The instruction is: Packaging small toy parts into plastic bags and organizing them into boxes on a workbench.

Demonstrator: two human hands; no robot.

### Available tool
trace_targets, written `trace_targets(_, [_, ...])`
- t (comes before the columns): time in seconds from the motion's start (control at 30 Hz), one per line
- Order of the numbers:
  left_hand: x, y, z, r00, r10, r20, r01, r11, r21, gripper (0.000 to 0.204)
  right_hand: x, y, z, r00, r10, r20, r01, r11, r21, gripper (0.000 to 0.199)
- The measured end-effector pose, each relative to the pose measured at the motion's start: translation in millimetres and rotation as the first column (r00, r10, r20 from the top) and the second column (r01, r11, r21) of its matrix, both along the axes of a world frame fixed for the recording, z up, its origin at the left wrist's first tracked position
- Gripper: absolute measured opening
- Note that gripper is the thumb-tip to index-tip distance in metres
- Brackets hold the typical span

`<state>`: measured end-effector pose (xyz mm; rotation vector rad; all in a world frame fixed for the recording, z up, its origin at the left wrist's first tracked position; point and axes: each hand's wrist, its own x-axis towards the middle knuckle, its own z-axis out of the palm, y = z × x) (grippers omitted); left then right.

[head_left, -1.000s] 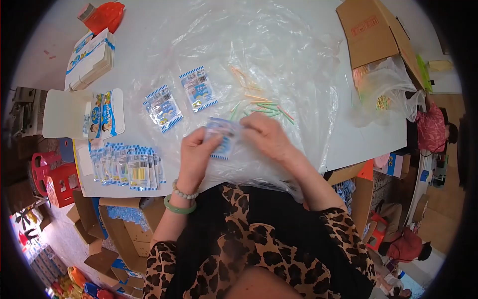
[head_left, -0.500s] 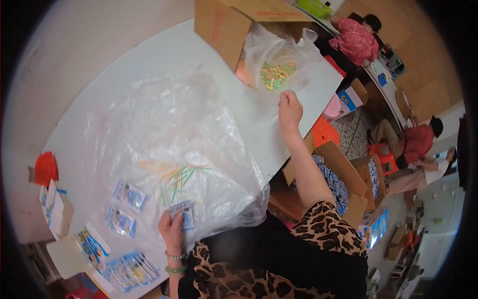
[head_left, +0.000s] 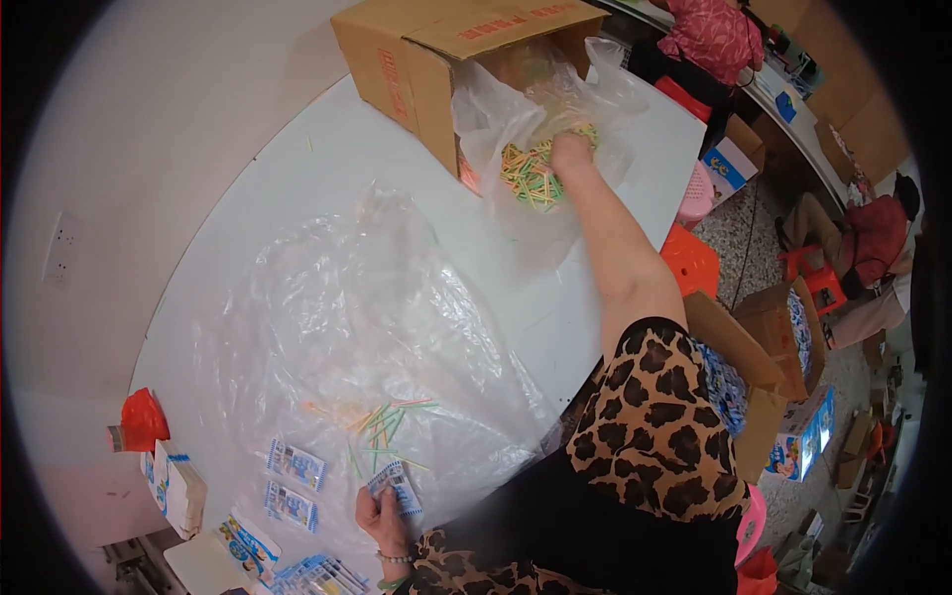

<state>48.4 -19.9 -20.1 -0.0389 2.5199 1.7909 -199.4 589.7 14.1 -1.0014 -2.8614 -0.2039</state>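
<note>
My left hand (head_left: 383, 524) pinches a small blue-and-white packet (head_left: 401, 487) at the near edge of the table. Just beyond it, loose thin green, yellow and orange sticks (head_left: 387, 426) lie on a spread clear plastic sheet (head_left: 297, 307). Two similar flat packets, an upper packet (head_left: 296, 464) and a lower packet (head_left: 291, 505), rest to the left. My right arm stretches far forward. On that side my right hand (head_left: 572, 156) is at a heap of short coloured sticks (head_left: 531, 178) in an open clear bag (head_left: 491, 109); its fingertips are hidden.
A cardboard box (head_left: 397, 74) lies on its side, with the bag spilling out. More packets (head_left: 317, 575) and a white carton (head_left: 180, 491) stand at the near left, beside a red bag (head_left: 145, 418). At right are stools, boxes of packets (head_left: 724, 387) and seated people.
My right hand has moved forward from the bag's near edge to the stick heap. My left hand keeps the packet, now tilted differently. The whole view has shifted.
</note>
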Motion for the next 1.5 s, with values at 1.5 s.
trace_targets(1.5, [-9.7, 9.0, 14.6, 0.987, -0.078, -0.144, 0.057, 0.988, -0.145, 0.013, 146.7, -221.5, 95.6, 0.905, -0.091, -0.416, -0.403, 0.129, -0.906, 0.011])
